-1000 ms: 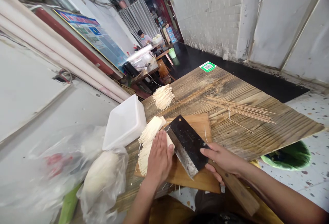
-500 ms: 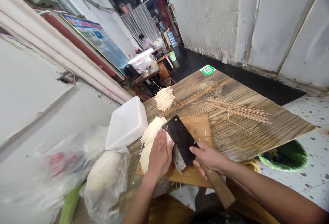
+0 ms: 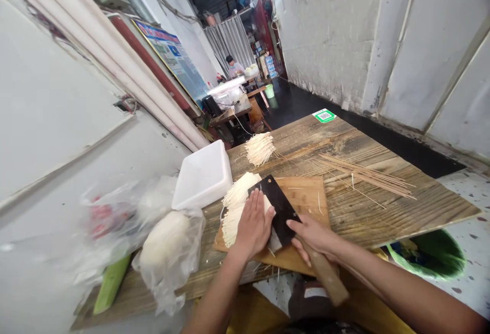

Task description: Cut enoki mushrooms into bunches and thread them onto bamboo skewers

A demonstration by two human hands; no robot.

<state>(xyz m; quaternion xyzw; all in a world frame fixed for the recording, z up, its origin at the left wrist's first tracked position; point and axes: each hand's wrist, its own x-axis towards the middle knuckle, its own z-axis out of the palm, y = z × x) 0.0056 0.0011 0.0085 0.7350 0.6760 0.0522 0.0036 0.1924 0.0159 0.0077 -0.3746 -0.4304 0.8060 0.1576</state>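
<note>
My left hand (image 3: 253, 225) lies flat, fingers stretched out, pressing a bundle of white enoki mushrooms (image 3: 238, 206) on a wooden cutting board (image 3: 306, 198). My right hand (image 3: 313, 236) is wrapped round the wooden handle of a dark cleaver (image 3: 278, 210). The blade stands steeply against the mushrooms right beside my left fingers. A second bundle of mushrooms (image 3: 260, 148) lies farther back on the wooden table (image 3: 383, 206).
A white foam tray (image 3: 202, 176) sits left of the board, with clear plastic bags (image 3: 164, 244) holding white lumps in front of it. Thin bamboo skewers (image 3: 367, 178) lie on the table's right. A green basin (image 3: 436, 255) is under the table. A person works at a far stall.
The cleaver has tipped from lying flat to standing steeply and moved left against the mushrooms. My left hand stays flat on the bundle. The view has shifted slightly.
</note>
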